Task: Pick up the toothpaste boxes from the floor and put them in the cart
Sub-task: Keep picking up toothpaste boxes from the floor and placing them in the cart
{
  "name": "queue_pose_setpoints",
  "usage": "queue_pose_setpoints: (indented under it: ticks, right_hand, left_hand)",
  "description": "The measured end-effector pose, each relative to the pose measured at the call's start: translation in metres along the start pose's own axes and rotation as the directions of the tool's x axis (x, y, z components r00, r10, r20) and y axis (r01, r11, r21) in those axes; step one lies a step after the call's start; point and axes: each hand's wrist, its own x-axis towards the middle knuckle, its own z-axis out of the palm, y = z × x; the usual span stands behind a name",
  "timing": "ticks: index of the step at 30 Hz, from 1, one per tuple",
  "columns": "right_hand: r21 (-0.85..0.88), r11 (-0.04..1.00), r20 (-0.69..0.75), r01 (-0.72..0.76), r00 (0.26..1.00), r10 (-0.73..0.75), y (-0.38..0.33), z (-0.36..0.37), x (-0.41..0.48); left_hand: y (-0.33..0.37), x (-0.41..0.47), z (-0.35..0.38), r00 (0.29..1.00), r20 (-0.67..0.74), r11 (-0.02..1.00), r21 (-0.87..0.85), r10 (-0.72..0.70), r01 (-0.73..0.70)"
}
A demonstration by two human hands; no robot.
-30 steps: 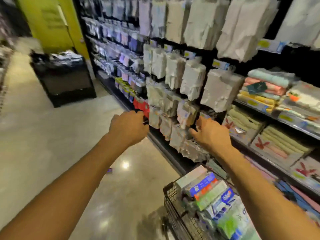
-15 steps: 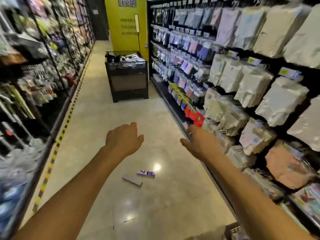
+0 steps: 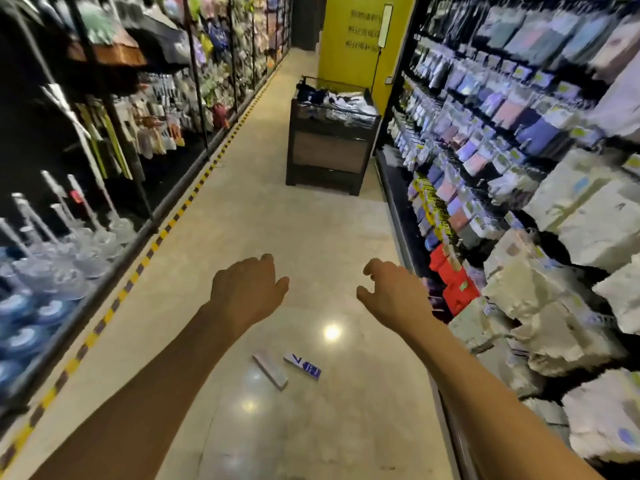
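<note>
**Flat on the floor (image 3: 346, 427), untouched**

Pale box (image 3: 270, 371): long, slim, greyish-white. Lying flat and set on a slant, far end up and to the left. Lower in view than the left fingers (image 3: 266, 259), well apart from them.

Blue-and-white box (image 3: 302, 366): white with dark blue print, also flat and slanted the same way. Just beside the pale box, on the side of the right fingers (image 3: 370, 266), well apart from those too. Touching the pale box or not: cannot tell.
</note>
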Motion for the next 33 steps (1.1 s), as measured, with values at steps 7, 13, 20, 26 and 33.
queue_pose_setpoints:
  ticks: [7,13,20,26,33]
  right_hand:
    - [0.052,0.992,0.119,0.119,0.985,-0.124,-0.013,0.081,0.117]
    - [0.102,0.985,0.222,0.137,0.962,-0.157,-0.005,0.206,0.194]
    - [0.105,0.989,0.366,0.105,0.921,-0.137,0.036,0.428,0.249]
    - [0.139,0.989,0.429,0.055,0.897,-0.111,0.067,0.649,0.27]
    - [0.151,0.988,0.512,0.036,0.852,-0.109,0.119,0.882,0.263]
  left_hand:
    - [-0.033,0.088,0.062,0.965,0.098,0.966,-0.063,-0.242,0.249]
    - [-0.075,0.174,0.17,0.904,0.198,0.912,-0.084,-0.379,0.401]
    - [-0.118,0.263,0.37,0.811,0.276,0.837,-0.04,-0.516,0.546]
    - [-0.132,0.307,0.596,0.721,0.35,0.763,-0.028,-0.598,0.646]
    - [-0.137,0.292,0.844,0.548,0.443,0.611,0.0,-0.709,0.791]
